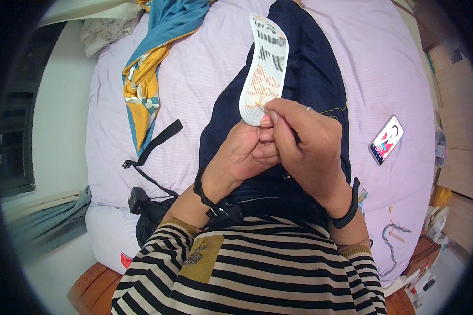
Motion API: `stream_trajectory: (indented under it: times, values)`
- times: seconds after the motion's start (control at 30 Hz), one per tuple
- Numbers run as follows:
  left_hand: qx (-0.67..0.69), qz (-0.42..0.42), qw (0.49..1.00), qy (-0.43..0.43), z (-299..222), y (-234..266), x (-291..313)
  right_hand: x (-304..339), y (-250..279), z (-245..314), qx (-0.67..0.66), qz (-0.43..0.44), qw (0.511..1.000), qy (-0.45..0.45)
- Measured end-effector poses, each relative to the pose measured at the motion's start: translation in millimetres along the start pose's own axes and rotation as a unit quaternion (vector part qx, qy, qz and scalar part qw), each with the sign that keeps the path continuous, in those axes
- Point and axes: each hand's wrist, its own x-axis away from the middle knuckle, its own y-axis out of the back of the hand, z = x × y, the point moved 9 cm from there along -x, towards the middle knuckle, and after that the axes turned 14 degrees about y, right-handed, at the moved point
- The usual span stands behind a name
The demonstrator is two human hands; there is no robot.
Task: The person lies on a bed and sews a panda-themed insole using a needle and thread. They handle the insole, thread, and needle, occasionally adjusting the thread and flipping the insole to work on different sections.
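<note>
A white insole with a printed grid, dark marks and orange marks lies lengthwise over my dark-clad leg. My left hand is closed on its rounded near end, palm turned up and fingers curled underneath. Over that end, my right hand pinches what looks like a thin needle at the insole's surface; it is small and partly hidden by the fingertips. Fine yellow thread trails over the dark cloth, to the right of my right hand.
A lit phone rests on the pale lilac bedsheet at the right. Below it is a bundle of coloured threads. On the left are a blue and yellow patterned cloth and a black strap by a small black box.
</note>
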Motion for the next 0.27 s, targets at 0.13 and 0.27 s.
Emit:
stream_trajectory:
  times: [0.13, 0.27]
  values:
    - [0.003, -0.015, 1.000, -0.025, -5, 7, -1, 5, -2, -8, -0.021, 0.001, 0.999, -0.029]
    - [-0.059, -0.034, 0.992, -0.108, -20, 5, -1, 11, -5, -21, -0.124, -0.008, 0.989, -0.080]
